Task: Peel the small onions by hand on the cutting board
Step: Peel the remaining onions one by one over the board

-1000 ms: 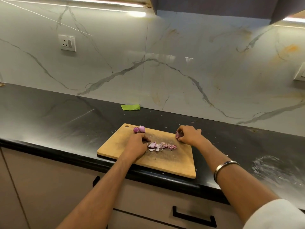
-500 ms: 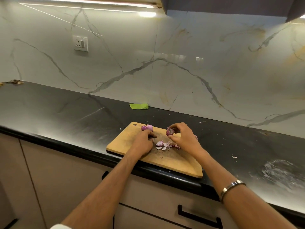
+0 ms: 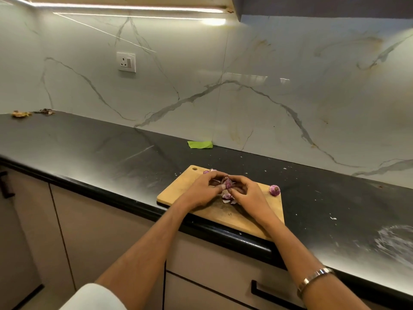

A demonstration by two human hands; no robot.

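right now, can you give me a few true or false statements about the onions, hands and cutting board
1. Both hands hold one small onion between them. True: left hand and right hand pinch it over the cutting board.
2. A knife lies on the board. False: none shows.
3. Another onion sits at the board's right edge. True.
4. The peels lie on the counter. False: they lie on the board, under the hands.
5. The green scrap touches the board. False: it lies apart, by the wall.
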